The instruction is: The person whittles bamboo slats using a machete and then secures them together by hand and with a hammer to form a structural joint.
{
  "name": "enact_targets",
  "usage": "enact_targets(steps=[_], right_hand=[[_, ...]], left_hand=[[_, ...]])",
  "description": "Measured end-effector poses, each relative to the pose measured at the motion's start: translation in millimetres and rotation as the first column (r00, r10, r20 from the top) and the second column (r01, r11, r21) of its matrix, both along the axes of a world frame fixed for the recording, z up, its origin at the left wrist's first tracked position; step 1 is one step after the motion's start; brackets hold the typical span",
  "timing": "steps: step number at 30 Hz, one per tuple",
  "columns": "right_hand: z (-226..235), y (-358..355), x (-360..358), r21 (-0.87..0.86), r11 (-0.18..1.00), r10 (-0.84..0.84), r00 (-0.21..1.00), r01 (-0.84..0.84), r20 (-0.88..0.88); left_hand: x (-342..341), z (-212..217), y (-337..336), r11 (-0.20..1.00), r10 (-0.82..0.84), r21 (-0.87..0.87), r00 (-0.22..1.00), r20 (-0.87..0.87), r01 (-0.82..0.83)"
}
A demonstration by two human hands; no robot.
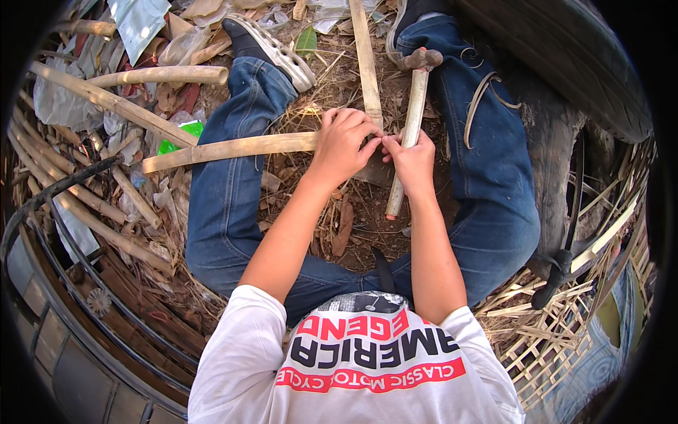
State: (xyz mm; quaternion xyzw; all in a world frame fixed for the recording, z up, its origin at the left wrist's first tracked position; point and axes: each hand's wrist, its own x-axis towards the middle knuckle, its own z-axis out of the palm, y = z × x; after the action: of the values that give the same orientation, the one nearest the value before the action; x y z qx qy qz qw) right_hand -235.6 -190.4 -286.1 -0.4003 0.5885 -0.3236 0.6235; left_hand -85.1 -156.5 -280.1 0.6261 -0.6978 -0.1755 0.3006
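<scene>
Frame centre: left hand point(341, 145) clamps a split pale bamboo strip point(233, 148), steadying it; right hand point(412, 161) pinches beside it, apparently a nail, with wooden-handled hammer point(412, 113) propped against it, within reach.

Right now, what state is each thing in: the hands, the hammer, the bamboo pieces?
Left hand: closed on the flat bamboo slat, fingers curled over its end.
Right hand: wrapped around the hammer handle, fingertips meeting the left hand.
Hammer: held upright, head at the top, handle end pointing to the ground.
Flat bamboo slat: lying crosswise over the left thigh.
Thin bamboo strip: lying lengthwise between the legs.
</scene>
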Motion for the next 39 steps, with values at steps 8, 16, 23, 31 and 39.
enact_targets(steps=[8, 16, 23, 31, 39], right_hand=[[4.8, -2.6, 1.1, -0.023, 0.999, 0.029, 0.997, -0.030, -0.070], [8.6, -3.6, -2.5, -0.065, 0.994, 0.076, 0.978, -0.090, -0.193], [9.0, -4.5, -1.1, -0.146, 0.978, 0.102, 0.949, -0.151, -0.299], [24.8, -10.7, 5.0, -0.191, 0.938, 0.180, 0.877, -0.289, -0.445], [43.4, -17.0, 12.0, -0.273, 0.835, 0.225, 0.749, -0.479, -0.623]], left_hand=[[0.3, 8.7, -1.1, 0.990, 0.008, 0.139, 0.998, 0.064, -0.017], [5.2, 7.1, -1.2, 0.981, -0.051, 0.191, 0.998, 0.027, 0.045], [7.4, 9.8, -1.4, 0.978, -0.050, 0.204, 0.997, 0.061, 0.036], [9.0, 6.6, -2.8, 0.978, -0.056, 0.204, 0.997, 0.045, 0.046], [9.3, 10.5, -3.0, 0.985, -0.040, 0.169, 0.998, 0.048, 0.031]])
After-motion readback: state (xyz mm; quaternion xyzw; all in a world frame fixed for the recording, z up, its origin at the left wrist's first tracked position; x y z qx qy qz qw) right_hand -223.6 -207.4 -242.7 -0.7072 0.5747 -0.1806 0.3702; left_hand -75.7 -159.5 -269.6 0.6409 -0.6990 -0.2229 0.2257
